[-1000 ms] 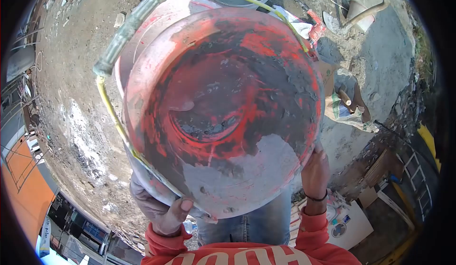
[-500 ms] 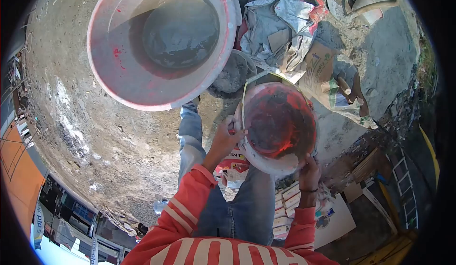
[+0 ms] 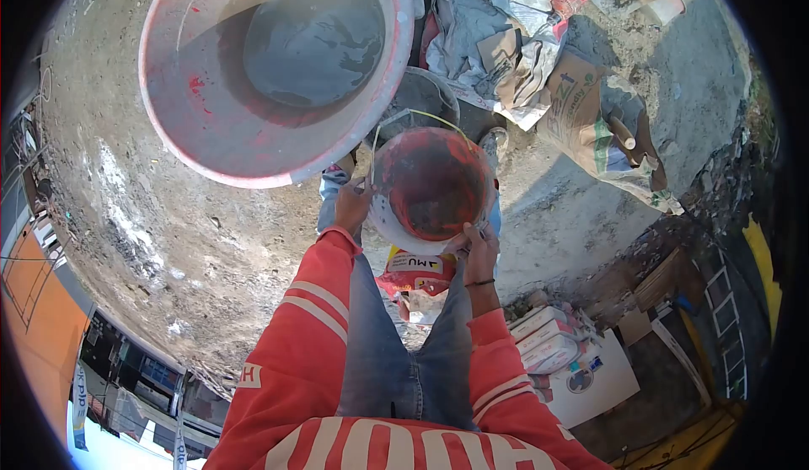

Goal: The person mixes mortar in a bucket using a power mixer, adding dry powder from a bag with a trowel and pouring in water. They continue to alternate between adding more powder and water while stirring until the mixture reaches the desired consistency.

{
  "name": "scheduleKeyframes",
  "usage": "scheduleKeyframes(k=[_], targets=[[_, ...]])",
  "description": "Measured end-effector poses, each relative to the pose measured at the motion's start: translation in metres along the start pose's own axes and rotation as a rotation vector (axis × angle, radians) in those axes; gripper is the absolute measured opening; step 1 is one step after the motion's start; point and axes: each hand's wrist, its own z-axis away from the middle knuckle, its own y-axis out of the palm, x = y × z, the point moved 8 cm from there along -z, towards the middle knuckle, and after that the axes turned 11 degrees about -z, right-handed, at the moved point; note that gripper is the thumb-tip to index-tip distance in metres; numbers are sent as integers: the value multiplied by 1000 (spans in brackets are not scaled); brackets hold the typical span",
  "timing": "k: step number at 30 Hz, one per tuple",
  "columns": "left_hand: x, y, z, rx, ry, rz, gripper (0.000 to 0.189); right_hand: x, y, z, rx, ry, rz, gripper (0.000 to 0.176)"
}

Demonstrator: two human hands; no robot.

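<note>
Since the earlier frame the small red bucket (image 3: 431,185) is being brought lower and further from the camera, a bit left, and it's now being held over the legs. It's being gripped at the rim on both sides: left hand (image 3: 352,204) fingers curled round the left edge, right hand (image 3: 480,249) fingers closed on the lower right edge. Just beyond, grey mortar is being held in a big red tub (image 3: 173,91), with crumpled cement bags (image 3: 506,40) to its right.

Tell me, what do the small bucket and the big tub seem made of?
The small bucket: probably plastic, red, grey-smeared, with a thin wall and a thin yellow handle. The big tub: likely plastic too, faded red, smooth moulded rim, grey slurry inside.
</note>
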Motion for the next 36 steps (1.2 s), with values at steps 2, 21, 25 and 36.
scheduleKeyframes(k=[2,21,25,36], targets=[[10,2,-12,-15,18,-42,51,4,14,0,-18,-56,12,12],[18,25,-64,130,70,-122,33,41,72,26,-33,-106,-65,4],[50,43,-91,20,141,-225,31,33,57,15,-60,-122,-22,4],[1,21,-49,163,47,-161,38,31,46,11,-58,-165,24,8]])
